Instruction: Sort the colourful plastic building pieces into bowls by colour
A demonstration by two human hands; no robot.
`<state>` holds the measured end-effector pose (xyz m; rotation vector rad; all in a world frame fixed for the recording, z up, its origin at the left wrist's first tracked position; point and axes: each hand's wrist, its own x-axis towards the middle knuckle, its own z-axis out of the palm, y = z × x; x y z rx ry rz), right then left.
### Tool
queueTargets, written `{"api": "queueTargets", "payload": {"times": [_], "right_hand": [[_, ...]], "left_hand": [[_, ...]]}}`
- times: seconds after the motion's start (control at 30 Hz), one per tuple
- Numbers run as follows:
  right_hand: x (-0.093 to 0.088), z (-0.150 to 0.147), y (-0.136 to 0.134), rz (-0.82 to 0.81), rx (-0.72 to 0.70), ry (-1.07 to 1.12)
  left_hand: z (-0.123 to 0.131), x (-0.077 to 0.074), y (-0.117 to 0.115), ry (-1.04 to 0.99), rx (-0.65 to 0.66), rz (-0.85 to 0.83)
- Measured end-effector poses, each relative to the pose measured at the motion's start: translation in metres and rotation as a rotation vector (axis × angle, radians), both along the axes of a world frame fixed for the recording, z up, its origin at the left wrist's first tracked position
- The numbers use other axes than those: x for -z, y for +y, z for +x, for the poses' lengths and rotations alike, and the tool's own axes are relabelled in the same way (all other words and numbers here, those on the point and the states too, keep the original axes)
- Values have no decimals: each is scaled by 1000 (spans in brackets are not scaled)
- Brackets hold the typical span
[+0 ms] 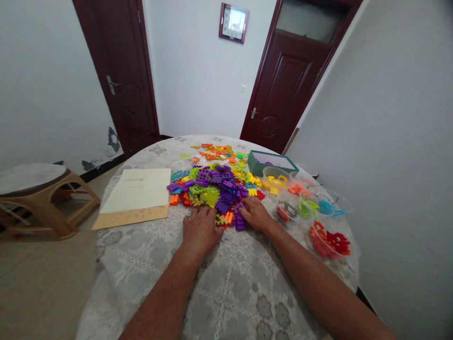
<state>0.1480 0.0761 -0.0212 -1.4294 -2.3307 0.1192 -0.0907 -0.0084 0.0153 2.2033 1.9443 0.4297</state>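
Note:
A heap of plastic building pieces (212,191) in purple, green, yellow, orange and other colours lies on the table in front of me; many are gear-shaped or notched. My left hand (202,229) rests palm down at the heap's near left edge, fingers spread. Beside its thumb are a small green notched piece and an orange piece (227,217). At the near right edge, my right hand (257,215) has its thumb and fingers apart against purple pieces (240,223). Its fingertips touch the heap, and the other fingers are partly hidden.
Clear round tubs on the right hold pieces sorted by colour, among them a red-filled tub (331,240) and a yellow-filled tub (275,180). Behind them stands a green box (272,161). Paper sheets (136,191) lie left. Orange pieces (214,153) are scattered at the back.

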Motion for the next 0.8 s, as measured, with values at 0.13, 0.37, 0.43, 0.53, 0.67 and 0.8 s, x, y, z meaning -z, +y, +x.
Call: {"api": "queueTargets", "payload": {"times": [0.13,0.37,0.43,0.53,0.67,0.8], "right_hand": [[2,1,-34,10,-110,123],[-4,4,-60,-110,-51,501],[-5,11,-55,-177,7,619],[-5,21,-49,-180,74,620],[-13,29,-49,-106,-18,445],[-29,28,-59,-48,-244,310]], "left_hand": [[8,-2,-6,-15,118,-8],[23,-4,-16,-98,265,-22],[23,-4,-14,-180,285,0],[19,-5,-9,-313,287,48],[3,-17,-7,-358,262,-10],[-34,-43,-21,-271,382,-209]]}}
